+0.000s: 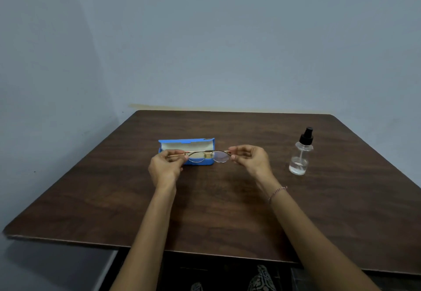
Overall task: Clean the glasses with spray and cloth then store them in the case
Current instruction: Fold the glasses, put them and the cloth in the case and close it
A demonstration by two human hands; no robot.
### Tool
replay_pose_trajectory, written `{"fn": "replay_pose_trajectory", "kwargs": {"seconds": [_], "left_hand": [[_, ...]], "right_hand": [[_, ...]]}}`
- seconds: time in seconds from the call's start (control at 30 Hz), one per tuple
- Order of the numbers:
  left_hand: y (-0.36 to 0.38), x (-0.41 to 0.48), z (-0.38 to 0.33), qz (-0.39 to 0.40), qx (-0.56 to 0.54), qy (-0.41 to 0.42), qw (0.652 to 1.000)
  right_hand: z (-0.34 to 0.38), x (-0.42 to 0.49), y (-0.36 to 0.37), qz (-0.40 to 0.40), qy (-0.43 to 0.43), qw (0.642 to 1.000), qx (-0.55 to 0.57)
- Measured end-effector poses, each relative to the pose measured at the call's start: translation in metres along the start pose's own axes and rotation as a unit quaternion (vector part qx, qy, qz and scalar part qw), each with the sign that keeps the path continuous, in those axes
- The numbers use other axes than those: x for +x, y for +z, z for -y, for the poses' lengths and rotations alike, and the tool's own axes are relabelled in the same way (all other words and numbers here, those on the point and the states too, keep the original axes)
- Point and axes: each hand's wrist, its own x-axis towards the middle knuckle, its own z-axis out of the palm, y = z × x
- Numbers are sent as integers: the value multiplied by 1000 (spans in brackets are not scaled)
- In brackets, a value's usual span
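Thin gold-rimmed glasses (208,156) hang in the air just above and in front of an open blue case (186,145) with a cream lining. My left hand (165,167) pinches the left end of the frame. My right hand (248,159) pinches the right end. The lenses face down toward the table. A clear spray bottle (300,155) with a black nozzle stands upright to the right, apart from both hands. No cloth shows in this view.
The dark wooden table (216,211) stands against a pale blue wall, with its near edge close to my body. My legs show below the near edge.
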Motion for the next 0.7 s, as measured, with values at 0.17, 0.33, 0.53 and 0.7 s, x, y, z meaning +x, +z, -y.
{"fn": "replay_pose_trajectory", "kwargs": {"seconds": [0.17,0.33,0.53,0.7], "left_hand": [[-20,18,-9,-43,69,-10,997],[-23,34,-12,-63,75,-14,995],[-19,48,-2,-75,80,2,994],[-20,53,12,-85,136,47,986]], "right_hand": [[8,8,36,-24,-10,994,-109],[16,17,60,-38,-25,985,-168],[10,21,74,-76,-54,961,-262],[4,25,77,-72,-63,939,-330]]}}
